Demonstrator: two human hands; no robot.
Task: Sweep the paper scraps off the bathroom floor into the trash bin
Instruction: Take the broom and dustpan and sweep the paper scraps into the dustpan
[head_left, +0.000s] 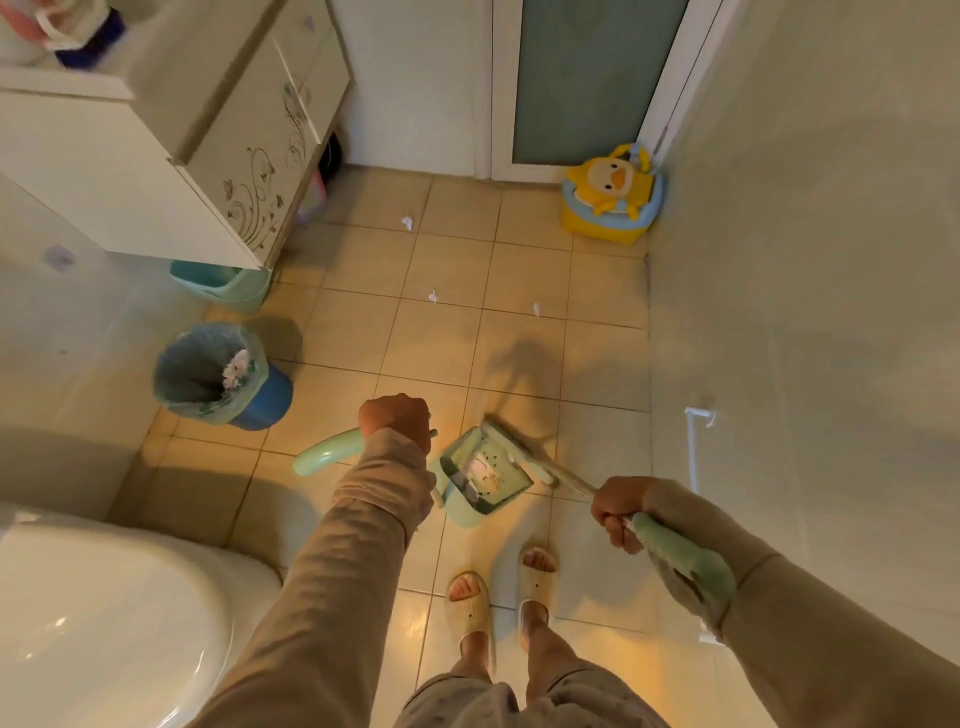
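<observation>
My left hand (396, 415) is closed on the long green handle (324, 453) of a pale green dustpan (480, 475), which rests on the tiled floor just ahead of my feet. My right hand (618, 512) grips the green broom handle (680, 551); the broom head (519, 449) lies against the dustpan's far right edge. White paper seems to lie inside the pan. Three paper scraps remain on the tiles: one far (408, 222), one in the middle (432, 296), one to the right (536, 309). The blue trash bin (260, 400) with a liner stands at the left and holds crumpled paper.
A toilet (104, 613) fills the lower left. A white vanity cabinet (218, 156) hangs at the upper left with a teal basin (223, 283) under it. A yellow duck potty (613, 195) sits in the far right corner by the door. A tiled wall runs along the right.
</observation>
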